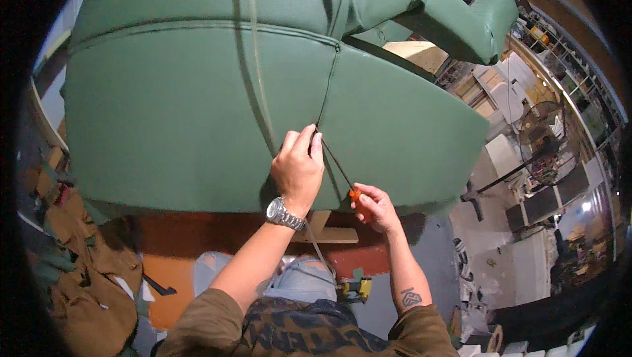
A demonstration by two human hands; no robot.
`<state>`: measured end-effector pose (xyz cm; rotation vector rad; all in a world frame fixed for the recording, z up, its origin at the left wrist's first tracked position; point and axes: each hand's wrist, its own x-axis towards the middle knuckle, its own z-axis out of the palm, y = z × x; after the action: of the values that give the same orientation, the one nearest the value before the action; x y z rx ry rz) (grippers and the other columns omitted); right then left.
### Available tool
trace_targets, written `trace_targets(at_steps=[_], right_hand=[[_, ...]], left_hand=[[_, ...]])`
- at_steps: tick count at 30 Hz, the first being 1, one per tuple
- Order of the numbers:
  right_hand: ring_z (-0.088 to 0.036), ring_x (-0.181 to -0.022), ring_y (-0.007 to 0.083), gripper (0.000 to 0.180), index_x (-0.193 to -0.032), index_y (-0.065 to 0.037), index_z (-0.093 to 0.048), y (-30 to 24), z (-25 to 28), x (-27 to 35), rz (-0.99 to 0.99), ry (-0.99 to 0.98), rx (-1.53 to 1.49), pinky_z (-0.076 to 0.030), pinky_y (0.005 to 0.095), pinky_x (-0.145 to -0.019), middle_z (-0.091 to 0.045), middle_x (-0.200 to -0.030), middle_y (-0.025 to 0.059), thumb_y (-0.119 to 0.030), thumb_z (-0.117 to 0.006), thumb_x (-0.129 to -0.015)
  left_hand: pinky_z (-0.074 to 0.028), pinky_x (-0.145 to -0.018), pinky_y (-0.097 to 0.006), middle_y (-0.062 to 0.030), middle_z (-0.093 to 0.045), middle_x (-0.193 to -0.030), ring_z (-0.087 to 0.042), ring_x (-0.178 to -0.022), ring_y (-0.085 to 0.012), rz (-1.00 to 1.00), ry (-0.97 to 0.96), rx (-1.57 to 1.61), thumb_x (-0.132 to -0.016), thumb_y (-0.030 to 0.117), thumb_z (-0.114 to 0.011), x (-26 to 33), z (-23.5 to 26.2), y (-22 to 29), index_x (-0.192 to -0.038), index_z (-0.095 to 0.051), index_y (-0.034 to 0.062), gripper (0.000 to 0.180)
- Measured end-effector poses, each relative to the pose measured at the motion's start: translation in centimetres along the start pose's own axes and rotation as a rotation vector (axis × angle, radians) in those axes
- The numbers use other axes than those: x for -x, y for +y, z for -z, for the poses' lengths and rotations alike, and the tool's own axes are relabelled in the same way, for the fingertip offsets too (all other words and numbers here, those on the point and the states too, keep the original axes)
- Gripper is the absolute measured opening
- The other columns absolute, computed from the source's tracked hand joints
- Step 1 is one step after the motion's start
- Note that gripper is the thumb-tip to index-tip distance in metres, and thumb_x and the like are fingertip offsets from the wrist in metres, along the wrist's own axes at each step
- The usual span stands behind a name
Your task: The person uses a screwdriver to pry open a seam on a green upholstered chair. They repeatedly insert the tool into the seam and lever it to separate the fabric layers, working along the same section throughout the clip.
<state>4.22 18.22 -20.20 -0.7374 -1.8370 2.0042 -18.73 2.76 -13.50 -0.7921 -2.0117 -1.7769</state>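
Observation:
Before me is a large piece of upholstered furniture [178,113] covered in smooth green leather-like material, with a seam [329,80] running down its face. My right hand [376,209] grips the orange handle of a screwdriver [340,168]. Its thin dark shaft slants up and left to the seam. There my left hand [296,166], wearing a metal wristwatch, pinches its fingertips together around the shaft's tip; whether they hold the tip or the material's edge cannot be made out. A clear hose [255,41] hangs down over the green surface and passes behind my left hand.
A padded green arm [454,21] juts out at the upper right, beside bare wood framing [418,54]. A yellow-and-black power tool [357,288] lies below, near my legs. Brown cloth [99,278] is heaped at left. On the right stands a fan [543,140] on a pole.

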Motion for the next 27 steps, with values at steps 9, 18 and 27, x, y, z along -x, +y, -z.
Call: trace_targets(at_steps=[9, 18, 27], right_hand=[[-0.079, -0.095, 0.0224, 0.038, -0.133, -0.007, -0.079, 1.8, -7.2, 2.8, 0.725, 0.526, 0.628, -0.062, 0.0328, -0.085, -0.082, -0.11, 0.0125, -0.004, -0.083, -0.095], [-0.075, -0.091, 0.0286, 0.038, -0.124, -0.012, -0.083, 3.8, -13.5, 3.4, 0.86, 0.895, 0.845, -0.06, 0.0388, -0.079, -0.077, -0.104, 0.0104, -0.002, -0.087, -0.088], [-0.07, -0.094, 0.029, 0.037, -0.124, -0.014, -0.084, 4.8, -13.1, 1.9, 0.867, 0.945, 0.895, -0.057, 0.0411, -0.083, -0.076, -0.106, 0.008, -0.007, -0.088, -0.088]], left_hand=[[-0.06, -0.075, -0.042, -0.0121, -0.079, -0.098, -0.076, -0.083, -0.0329, 0.003, -0.007, 0.02, -0.099, 0.017, -0.08, -1.4, 0.0, 0.1, -0.108, -0.085, 0.0046, 0.016], [-0.06, -0.073, -0.037, -0.0145, -0.078, -0.094, -0.075, -0.077, -0.0235, 0.009, -0.035, 0.101, -0.096, 0.01, -0.083, -1.3, 0.5, -0.3, -0.112, -0.082, -0.0033, 0.021], [-0.06, -0.073, -0.037, -0.0135, -0.077, -0.092, -0.074, -0.076, -0.0242, -0.025, -0.055, 0.11, -0.096, 0.011, -0.083, -1.5, 0.6, -1.0, -0.112, -0.083, -0.0021, 0.02]])
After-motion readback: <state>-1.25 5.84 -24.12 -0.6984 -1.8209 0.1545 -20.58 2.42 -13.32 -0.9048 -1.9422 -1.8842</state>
